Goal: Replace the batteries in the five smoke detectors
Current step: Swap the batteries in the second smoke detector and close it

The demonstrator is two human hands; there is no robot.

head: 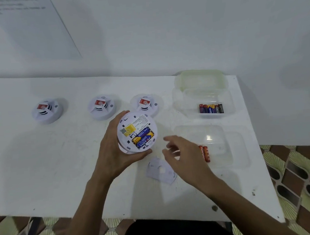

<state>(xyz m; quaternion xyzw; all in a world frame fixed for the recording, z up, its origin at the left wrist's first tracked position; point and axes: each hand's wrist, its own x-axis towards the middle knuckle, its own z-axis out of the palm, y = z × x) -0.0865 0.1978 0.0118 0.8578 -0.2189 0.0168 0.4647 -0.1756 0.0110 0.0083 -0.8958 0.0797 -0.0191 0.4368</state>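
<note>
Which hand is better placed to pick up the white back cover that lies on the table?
The right hand. It is free, with loose fingers, right next to the back cover. The left hand grips the opened smoke detector and would have to put it down.

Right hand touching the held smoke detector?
Apart. Head view shows white table between the right hand and the smoke detector the left hand grips.

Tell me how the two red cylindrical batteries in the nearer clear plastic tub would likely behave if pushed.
The two red cylindrical batteries lie on their sides, so they would probably roll inside the nearer clear plastic tub. Being small rigid cylinders, they should lift stiffly. Their smooth wrappers may be slippery.
</note>
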